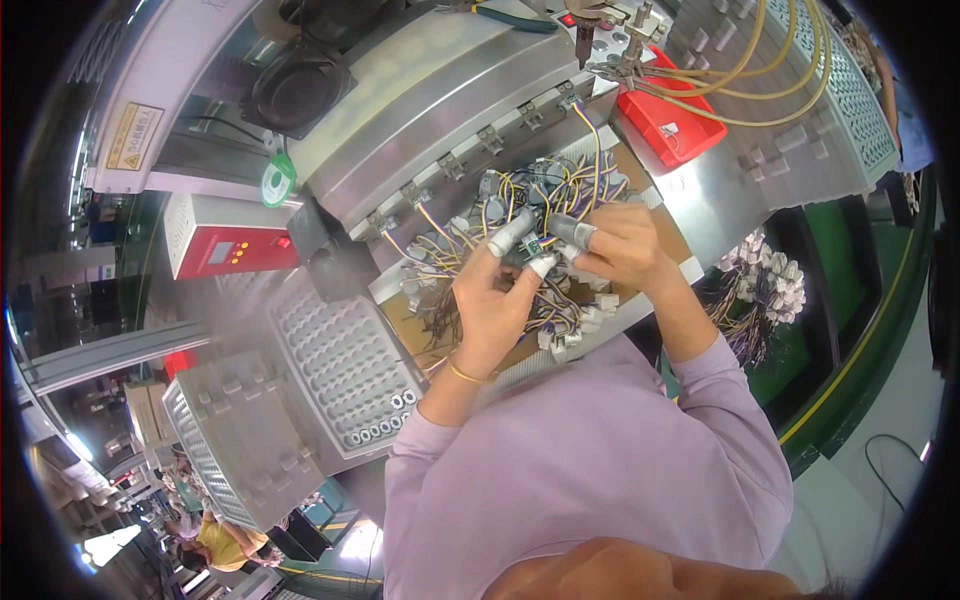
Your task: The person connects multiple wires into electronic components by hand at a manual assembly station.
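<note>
Above a heap of wire harnesses, my left hand pinches a small green circuit board between thumb and forefinger. My right hand is closed at the board's right side, its fingertips on the thin yellow and dark wires joined to it. Grey-white covers sit on several fingertips of both hands. Beneath my fingers the heap mixes multicoloured wires, round grey parts and white connectors. My fingertips partly hide the board. Behind the heap, small metal clamps line a metal housing, and some have wires hanging from them.
On the left lie a tray of round pockets with several white rings and a red-and-white control box. A green solder spool stands behind. A red bin, yellowish tubes and a nozzle are at back right. More harnesses hang at right.
</note>
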Action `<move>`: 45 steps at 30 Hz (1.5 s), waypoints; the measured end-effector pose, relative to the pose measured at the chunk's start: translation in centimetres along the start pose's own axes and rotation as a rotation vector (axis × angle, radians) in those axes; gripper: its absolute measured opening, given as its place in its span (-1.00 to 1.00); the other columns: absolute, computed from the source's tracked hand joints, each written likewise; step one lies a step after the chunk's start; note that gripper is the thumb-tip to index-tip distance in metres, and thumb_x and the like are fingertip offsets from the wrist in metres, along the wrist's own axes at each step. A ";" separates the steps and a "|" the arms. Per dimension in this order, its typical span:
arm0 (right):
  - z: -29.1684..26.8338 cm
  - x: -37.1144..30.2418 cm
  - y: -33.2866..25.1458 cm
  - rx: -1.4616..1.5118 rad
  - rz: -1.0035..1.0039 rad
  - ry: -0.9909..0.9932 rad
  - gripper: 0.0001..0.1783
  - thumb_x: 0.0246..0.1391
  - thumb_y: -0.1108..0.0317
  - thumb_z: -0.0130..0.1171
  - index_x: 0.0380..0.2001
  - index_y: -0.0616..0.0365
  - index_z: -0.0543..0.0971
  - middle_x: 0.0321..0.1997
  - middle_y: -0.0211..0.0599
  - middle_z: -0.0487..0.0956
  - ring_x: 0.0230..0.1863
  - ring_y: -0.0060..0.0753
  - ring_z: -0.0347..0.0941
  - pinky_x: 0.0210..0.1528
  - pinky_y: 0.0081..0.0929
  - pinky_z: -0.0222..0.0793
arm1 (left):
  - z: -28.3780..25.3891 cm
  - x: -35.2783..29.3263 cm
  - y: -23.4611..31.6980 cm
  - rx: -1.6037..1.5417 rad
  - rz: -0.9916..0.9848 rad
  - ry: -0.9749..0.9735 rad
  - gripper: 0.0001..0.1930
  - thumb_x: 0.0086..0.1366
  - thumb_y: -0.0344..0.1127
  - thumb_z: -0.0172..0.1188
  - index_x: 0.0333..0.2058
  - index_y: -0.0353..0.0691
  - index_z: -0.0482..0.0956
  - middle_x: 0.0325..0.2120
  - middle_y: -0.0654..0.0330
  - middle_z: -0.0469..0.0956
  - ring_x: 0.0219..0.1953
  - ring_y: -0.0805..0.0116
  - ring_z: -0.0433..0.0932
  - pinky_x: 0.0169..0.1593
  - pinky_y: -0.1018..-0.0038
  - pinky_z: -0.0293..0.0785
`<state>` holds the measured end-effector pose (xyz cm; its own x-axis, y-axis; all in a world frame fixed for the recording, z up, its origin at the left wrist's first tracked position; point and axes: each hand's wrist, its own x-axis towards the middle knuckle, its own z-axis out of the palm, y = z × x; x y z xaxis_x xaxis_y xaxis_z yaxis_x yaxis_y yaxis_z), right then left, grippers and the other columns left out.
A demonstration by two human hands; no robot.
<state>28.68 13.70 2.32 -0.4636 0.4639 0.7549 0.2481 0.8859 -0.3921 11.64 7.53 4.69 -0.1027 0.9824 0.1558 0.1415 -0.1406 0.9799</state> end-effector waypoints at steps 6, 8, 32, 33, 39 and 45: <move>0.2 -0.2 0.1 0.007 -0.009 0.027 -0.59 -0.36 0.29 0.23 -0.36 0.32 0.54 -0.78 -0.40 0.24 -0.78 -0.44 0.19 -0.72 -0.50 0.03 | 0.0 0.0 0.1 0.052 0.030 0.002 -0.58 -0.05 -0.53 0.21 -0.12 -0.28 0.45 -0.43 0.23 0.48 -0.46 0.58 0.42 -0.45 0.67 0.38; 0.3 -0.1 0.0 0.006 -0.009 0.032 -0.58 -0.36 0.28 0.23 -0.35 0.32 0.54 -0.78 -0.40 0.24 -0.78 -0.44 0.19 -0.72 -0.50 0.03 | 0.0 0.0 0.2 0.051 0.007 0.012 -0.58 -0.05 -0.53 0.21 -0.12 -0.28 0.46 -0.44 0.23 0.48 -0.47 0.58 0.42 -0.46 0.67 0.38; 0.9 1.0 -0.4 -0.028 -0.004 0.013 -0.65 -0.39 0.35 0.22 -0.42 0.33 0.54 -0.80 -0.36 0.25 -0.79 -0.40 0.22 -0.74 -0.50 0.08 | -0.4 0.1 0.0 0.125 0.040 0.071 -0.59 -0.09 -0.51 0.24 -0.16 -0.28 0.48 -0.53 0.22 0.46 -0.57 0.57 0.39 -0.53 0.67 0.35; 0.9 0.9 -0.5 -0.028 0.002 0.008 -0.65 -0.39 0.36 0.22 -0.42 0.33 0.54 -0.79 -0.36 0.25 -0.78 -0.39 0.23 -0.74 -0.50 0.09 | -0.5 0.0 -0.1 0.121 0.042 0.074 -0.59 -0.09 -0.51 0.24 -0.16 -0.28 0.48 -0.53 0.22 0.46 -0.57 0.57 0.39 -0.53 0.67 0.35; 1.0 0.9 -0.6 -0.044 0.011 -0.022 -0.65 -0.40 0.36 0.23 -0.42 0.32 0.54 -0.78 -0.34 0.27 -0.77 -0.38 0.25 -0.72 -0.49 0.11 | -0.8 -0.1 0.3 0.208 0.096 0.086 -0.59 -0.12 -0.48 0.26 -0.18 -0.27 0.50 -0.56 0.21 0.44 -0.61 0.56 0.37 -0.57 0.66 0.35; 0.8 1.0 -1.2 -0.062 0.032 -0.046 -0.67 -0.45 0.41 0.24 -0.45 0.30 0.54 -0.78 -0.34 0.28 -0.76 -0.37 0.26 -0.70 -0.48 0.13 | -1.0 -0.4 0.3 0.228 0.114 0.089 -0.59 -0.11 -0.46 0.25 -0.18 -0.24 0.51 -0.59 0.22 0.43 -0.62 0.54 0.37 -0.56 0.65 0.34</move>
<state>27.28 13.09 3.12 -0.4924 0.4931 0.7172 0.3153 0.8691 -0.3811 10.78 7.02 5.06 -0.1578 0.9457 0.2840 0.3746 -0.2088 0.9034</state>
